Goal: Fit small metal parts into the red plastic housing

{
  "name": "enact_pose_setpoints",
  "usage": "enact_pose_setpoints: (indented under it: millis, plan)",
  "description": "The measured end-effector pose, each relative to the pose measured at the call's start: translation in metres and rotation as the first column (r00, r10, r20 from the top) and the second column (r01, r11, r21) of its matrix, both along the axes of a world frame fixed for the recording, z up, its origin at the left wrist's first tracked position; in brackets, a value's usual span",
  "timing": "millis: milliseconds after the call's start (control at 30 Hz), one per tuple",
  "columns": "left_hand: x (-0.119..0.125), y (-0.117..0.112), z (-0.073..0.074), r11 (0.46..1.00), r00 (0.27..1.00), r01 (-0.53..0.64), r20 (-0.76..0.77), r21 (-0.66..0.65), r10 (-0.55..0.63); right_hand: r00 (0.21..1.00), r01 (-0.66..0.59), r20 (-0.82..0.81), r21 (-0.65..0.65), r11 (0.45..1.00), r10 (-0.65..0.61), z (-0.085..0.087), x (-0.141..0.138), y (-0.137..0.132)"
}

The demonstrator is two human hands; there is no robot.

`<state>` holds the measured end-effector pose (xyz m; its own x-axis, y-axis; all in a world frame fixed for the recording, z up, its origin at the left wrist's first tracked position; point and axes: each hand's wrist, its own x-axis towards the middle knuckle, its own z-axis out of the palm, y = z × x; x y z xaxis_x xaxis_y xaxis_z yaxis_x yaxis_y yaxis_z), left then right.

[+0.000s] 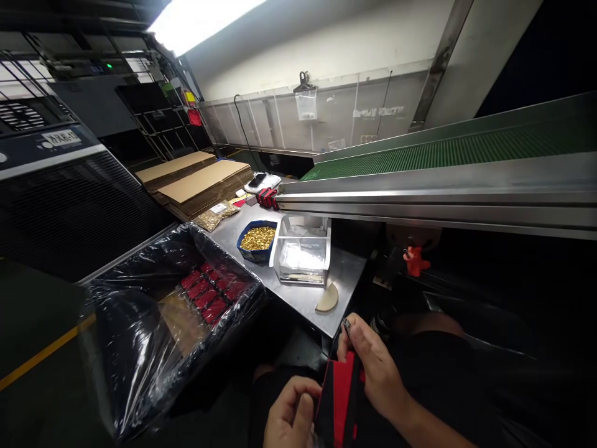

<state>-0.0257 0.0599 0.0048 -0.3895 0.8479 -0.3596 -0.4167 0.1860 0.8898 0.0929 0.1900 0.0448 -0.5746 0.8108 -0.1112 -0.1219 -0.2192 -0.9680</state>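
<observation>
Red-and-black piece (344,392) sits upright at the bottom edge of the view, low in front of the person and below the counter (347,270). The left hand (291,414) has its fingers curled closed on the lower left edge. The right hand (373,367) grips the upper right side, its fingers pinched narrow on a small metal part (346,325) at the top.

On the counter's near corner lies a pale half-round piece (328,298). Behind it stands a clear box (303,252), with a blue tray (258,239) of brass-coloured bits just beside it. To the left, a plastic-lined crate (140,323) holds rows of red pieces (212,289). Farther back lie flat cardboard sheets (200,180), and to the right runs a green conveyor (466,149).
</observation>
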Motion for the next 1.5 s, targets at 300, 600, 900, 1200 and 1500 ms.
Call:
enact_pose_setpoints:
  millis: [300, 600, 900, 1200, 1500]
  plan:
    - [-0.002, 0.024, 0.04, 0.983, 0.973, 0.126, -0.177, -0.131, -0.149, 0.974, -0.225, 0.075, 0.183, 0.957, 0.215, -0.001, 0.005, -0.005]
    - [0.009, 0.03, 0.047, 0.965, 0.931, 0.123, -0.309, -0.231, -0.193, 0.977, -0.213, -0.011, 0.053, 0.976, 0.214, -0.013, 0.007, -0.007]
    - [0.012, 0.032, 0.043, 0.975, 0.992, 0.108, -0.049, -0.194, -0.12, 0.965, -0.208, -0.213, -0.271, 0.94, 0.152, -0.028, -0.001, -0.009]
    - [0.012, 0.025, 0.034, 0.977, 0.991, 0.122, -0.035, -0.174, -0.13, 0.968, -0.16, -0.233, -0.264, 0.951, 0.099, -0.034, 0.003, -0.007]
    - [0.01, 0.017, 0.024, 0.949, 0.948, 0.312, 0.085, -0.041, -0.308, 0.965, -0.209, -0.21, -0.255, 0.944, 0.157, -0.034, 0.004, -0.004]
